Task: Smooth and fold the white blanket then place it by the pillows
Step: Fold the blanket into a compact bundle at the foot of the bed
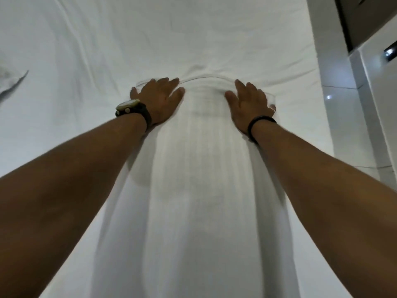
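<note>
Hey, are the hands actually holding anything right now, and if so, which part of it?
Nothing is gripped. The left hand and right hand lie flat, palms down, on the far end of the folded white blanket, one near each far corner.

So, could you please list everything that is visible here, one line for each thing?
blanket: one, white, folded into a long strip down the middle of the bed, far end under both hands
bed sheet: one, white, creased, covers the bed around the blanket
floor: glossy pale tiles, right of the bed
wristwatch: one, gold case on black strap, left wrist
wristband: one, black, right wrist
left hand: flat, fingers spread, pressing the blanket's far left corner
right hand: flat, fingers spread, pressing the blanket's far right corner
</note>
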